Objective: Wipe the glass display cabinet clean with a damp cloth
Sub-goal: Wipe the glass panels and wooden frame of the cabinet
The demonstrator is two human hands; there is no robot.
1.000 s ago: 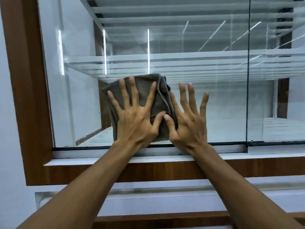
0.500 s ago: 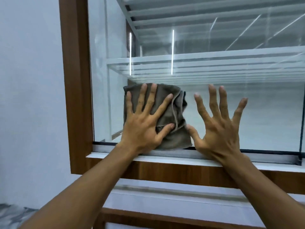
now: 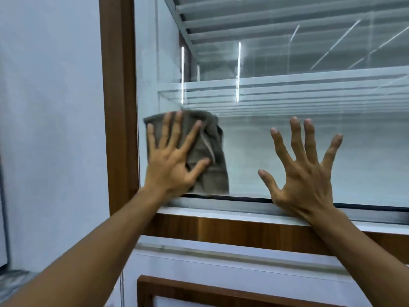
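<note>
pressing the cloth against the glass by the frame, left hand flat; right hand splayed.

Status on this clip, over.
Left hand flat, pressing cloth to glass by wooden frame. Right hand spread on bare glass. Nothing blocking.

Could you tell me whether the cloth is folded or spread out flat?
Folded: the cloth shows layered edges and creases beside the left hand.
</note>
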